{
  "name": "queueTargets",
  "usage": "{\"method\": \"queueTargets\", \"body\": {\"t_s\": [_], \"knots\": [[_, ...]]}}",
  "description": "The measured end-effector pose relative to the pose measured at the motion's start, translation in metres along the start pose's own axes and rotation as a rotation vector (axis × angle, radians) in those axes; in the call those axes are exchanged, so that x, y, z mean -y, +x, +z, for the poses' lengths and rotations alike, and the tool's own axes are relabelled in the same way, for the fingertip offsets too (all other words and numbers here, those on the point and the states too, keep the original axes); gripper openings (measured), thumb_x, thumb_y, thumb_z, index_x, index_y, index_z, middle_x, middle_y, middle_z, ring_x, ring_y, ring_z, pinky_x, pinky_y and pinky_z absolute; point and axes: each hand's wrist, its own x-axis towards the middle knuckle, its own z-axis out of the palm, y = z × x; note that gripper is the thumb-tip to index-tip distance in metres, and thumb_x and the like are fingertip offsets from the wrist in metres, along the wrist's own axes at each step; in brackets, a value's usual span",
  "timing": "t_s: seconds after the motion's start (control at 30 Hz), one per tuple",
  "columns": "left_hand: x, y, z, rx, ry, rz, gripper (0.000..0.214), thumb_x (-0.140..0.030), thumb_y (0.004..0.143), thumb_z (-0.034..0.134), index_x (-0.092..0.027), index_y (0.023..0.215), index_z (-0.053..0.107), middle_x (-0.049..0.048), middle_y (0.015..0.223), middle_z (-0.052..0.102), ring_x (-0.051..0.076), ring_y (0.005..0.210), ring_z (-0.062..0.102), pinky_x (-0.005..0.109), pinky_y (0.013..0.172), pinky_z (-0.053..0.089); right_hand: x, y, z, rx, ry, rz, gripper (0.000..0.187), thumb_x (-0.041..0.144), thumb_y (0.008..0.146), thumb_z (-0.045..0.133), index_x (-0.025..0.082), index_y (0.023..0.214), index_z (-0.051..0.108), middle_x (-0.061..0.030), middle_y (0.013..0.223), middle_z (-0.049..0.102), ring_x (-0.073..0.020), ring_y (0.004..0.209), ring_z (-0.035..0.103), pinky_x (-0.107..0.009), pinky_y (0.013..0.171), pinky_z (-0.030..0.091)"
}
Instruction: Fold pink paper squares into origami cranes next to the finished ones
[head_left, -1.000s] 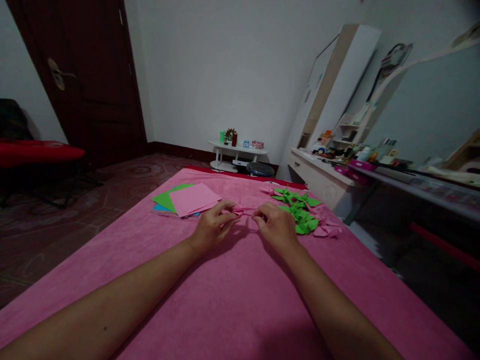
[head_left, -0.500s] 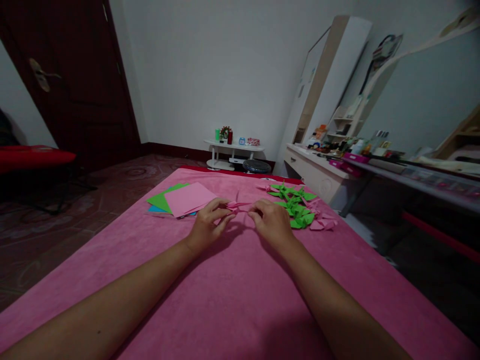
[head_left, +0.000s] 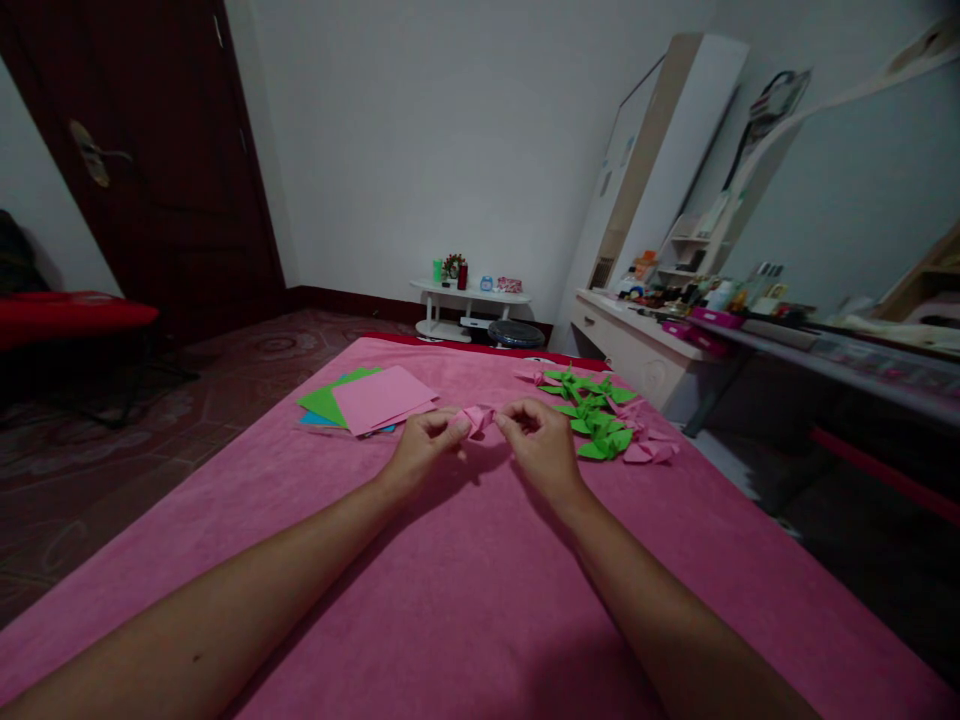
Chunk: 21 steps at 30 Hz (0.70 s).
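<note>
A small folded pink paper piece, like an origami crane (head_left: 478,418), is held above the pink cloth (head_left: 450,580) between both hands. My left hand (head_left: 426,446) pinches its left side with thumb and fingers. On the other side, my right hand (head_left: 541,438) grips its right end between thumb and forefinger. Left of the hands lies a stack of square pink paper (head_left: 382,398) with green paper (head_left: 326,403) and blue sheets under it. To the right, several finished green paper cranes (head_left: 600,440) and pink paper cranes (head_left: 651,448) sit in a cluster.
Beyond the cloth stands a low white table (head_left: 469,292) with small items. Along the right are a dresser (head_left: 637,335) and a shelf crowded with bottles. A red chair (head_left: 75,312) is at the left, near a dark door (head_left: 142,150).
The pink folded paper has turned in my fingers; its thin points were showing before, and a broader folded face shows now. Both hands stay close together. The view has shifted slightly.
</note>
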Motion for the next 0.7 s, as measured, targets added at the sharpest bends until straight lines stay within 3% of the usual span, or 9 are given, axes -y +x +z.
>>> {"method": "queueTargets", "body": {"t_s": [0.2,0.43,0.57,0.63,0.7], "knots": [[0.000,-0.002,0.005,0.027,-0.221,-0.083,0.030,-0.040,0.073,0.067,-0.010,0.077,0.068,0.0065,0.074,0.064,0.007,0.050,0.048,0.020,0.046,0.039,0.005,-0.005,-0.006,-0.056,-0.199,-0.192,0.015,0.020,0.083,0.049,0.018,0.075,0.062,-0.0038,0.074,0.062,-0.0136,0.068,0.056,-0.024,0.068,0.042],[0.001,0.000,0.003,-0.033,-0.171,-0.082,0.032,-0.040,0.072,0.068,-0.009,0.079,0.068,0.0092,0.078,0.065,0.010,0.053,0.053,0.022,0.048,0.045,0.010,-0.003,-0.012,-0.032,-0.244,-0.188,0.015,0.021,0.085,0.049,0.019,0.080,0.063,-0.0047,0.080,0.064,-0.0144,0.072,0.057,-0.025,0.068,0.041],[0.004,0.000,0.003,0.000,-0.179,-0.169,0.031,-0.041,0.074,0.064,-0.010,0.075,0.064,0.0089,0.072,0.063,0.014,0.058,0.058,0.027,0.053,0.049,0.013,0.004,-0.019,0.102,-0.409,-0.160,0.008,0.020,0.082,0.054,0.020,0.078,0.062,-0.0024,0.080,0.065,-0.0144,0.072,0.058,-0.024,0.064,0.037],[0.007,0.002,0.002,-0.021,-0.036,-0.200,0.032,-0.042,0.076,0.059,-0.011,0.071,0.060,0.0074,0.068,0.061,0.015,0.056,0.057,0.029,0.053,0.049,0.012,0.007,-0.021,0.206,-0.489,-0.129,0.005,0.020,0.078,0.058,0.021,0.075,0.062,-0.0010,0.078,0.066,-0.0144,0.069,0.058,-0.025,0.060,0.034],[0.011,0.004,0.000,-0.119,0.173,-0.162,0.027,-0.039,0.073,0.062,-0.012,0.071,0.058,0.0065,0.070,0.060,0.016,0.060,0.057,0.031,0.057,0.049,0.010,0.008,-0.021,0.297,-0.537,-0.079,0.006,0.020,0.076,0.060,0.022,0.072,0.063,-0.0005,0.074,0.067,-0.0144,0.066,0.058,-0.025,0.056,0.031]]}}
